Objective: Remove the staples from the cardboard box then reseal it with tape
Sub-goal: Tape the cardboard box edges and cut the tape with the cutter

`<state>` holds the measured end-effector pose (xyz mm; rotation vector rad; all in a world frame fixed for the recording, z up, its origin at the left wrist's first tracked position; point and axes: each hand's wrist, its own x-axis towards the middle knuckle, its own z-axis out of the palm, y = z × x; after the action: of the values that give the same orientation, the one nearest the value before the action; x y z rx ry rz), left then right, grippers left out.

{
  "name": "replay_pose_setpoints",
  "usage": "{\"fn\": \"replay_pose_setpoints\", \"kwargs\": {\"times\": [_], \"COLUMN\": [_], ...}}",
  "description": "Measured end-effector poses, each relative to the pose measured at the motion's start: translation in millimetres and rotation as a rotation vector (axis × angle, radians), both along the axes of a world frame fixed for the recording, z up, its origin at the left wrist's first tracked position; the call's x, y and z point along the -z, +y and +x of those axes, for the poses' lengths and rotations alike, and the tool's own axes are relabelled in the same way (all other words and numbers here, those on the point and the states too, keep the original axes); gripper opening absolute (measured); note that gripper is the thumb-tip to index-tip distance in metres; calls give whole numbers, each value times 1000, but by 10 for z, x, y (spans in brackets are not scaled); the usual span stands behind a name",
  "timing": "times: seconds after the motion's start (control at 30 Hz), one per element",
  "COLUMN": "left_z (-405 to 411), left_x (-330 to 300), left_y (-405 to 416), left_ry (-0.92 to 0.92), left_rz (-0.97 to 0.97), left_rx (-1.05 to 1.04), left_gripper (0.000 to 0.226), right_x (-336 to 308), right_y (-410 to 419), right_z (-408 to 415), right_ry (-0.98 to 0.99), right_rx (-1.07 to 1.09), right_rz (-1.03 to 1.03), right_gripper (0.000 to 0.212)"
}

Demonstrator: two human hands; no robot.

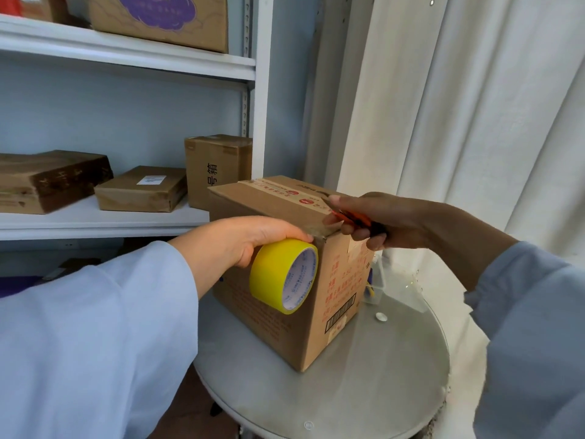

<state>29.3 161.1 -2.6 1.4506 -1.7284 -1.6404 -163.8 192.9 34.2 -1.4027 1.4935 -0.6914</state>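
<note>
1. The left hand [250, 239] is reached in from 9 o'clock, palm down, its grip closed over the top of a yellow tape roll [283, 275], which is pressed against the near side of the cardboard box [313, 315].
2. The right hand [389, 221] is extended from 3 o'clock, fingers curled in a clenched grip around an orange-and-black cutter [361, 220], whose tip is held at the box's top near corner.
3. A short brownish strip of tape [319, 231] is stretched between the roll and the cutter, over the box's upper edge.
4. The box is plain brown corrugated board, cube-like, printed in red and black, with a barcode low on its right face; it stands at the centre of a round, smooth grey table [364, 384].
5. The roll is glossy, with a white printed core.
6. Both arms are covered by loose pale blue sleeves [95, 327].
7. At 10 o'clock, brown parcels [142, 188] are laid on a white shelf [104, 221]; pleated white curtains [474, 106] hang at 1 o'clock.
</note>
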Motion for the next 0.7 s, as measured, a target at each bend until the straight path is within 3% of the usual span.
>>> {"fn": "replay_pose_setpoints", "kwargs": {"times": [0.1, 0.3, 0.7], "left_z": [-14, 16, 13], "left_x": [15, 66, 12], "left_y": [-5, -32, 28], "left_ry": [8, 42, 34], "left_rz": [20, 38, 47], "left_rx": [-15, -16, -4], "left_gripper": [22, 27, 21], "right_x": [33, 206, 216], "right_y": [173, 378, 256], "right_z": [-78, -153, 107], "right_ry": [-120, -24, -106], "right_rx": [-87, -169, -33], "right_rz": [125, 291, 252], "right_gripper": [39, 43, 41]}}
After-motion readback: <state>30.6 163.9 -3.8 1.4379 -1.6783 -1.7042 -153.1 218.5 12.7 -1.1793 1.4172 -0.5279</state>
